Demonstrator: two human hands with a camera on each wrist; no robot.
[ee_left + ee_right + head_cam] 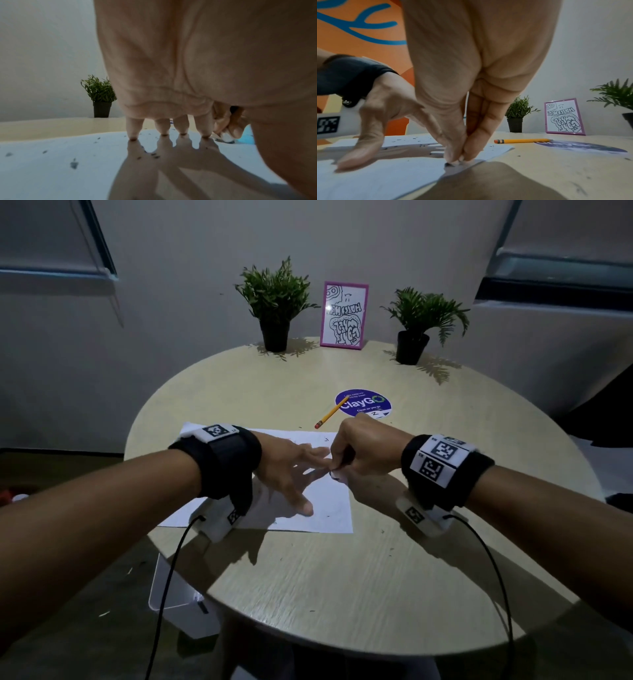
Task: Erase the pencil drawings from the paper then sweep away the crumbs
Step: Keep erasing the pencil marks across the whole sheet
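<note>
Head view: eraser (337, 474) pinched under right hand (363, 450) on paper (329, 505)

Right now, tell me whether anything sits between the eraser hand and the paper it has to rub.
Nothing visible does. The right hand pinches a small eraser whose tip is down on the paper near its right edge. The left hand presses the sheet with spread fingers just beside it. The pencil lies on the table beyond the sheet.

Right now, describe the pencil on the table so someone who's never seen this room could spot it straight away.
Start at the round wooden table and find the purple ClayGo sticker near its middle, beyond the paper. The pencil lies slanted across the sticker's left edge, untouched by either hand. It is the only long thin thing there: yellow, with a pink eraser end pointing toward the paper.
</note>
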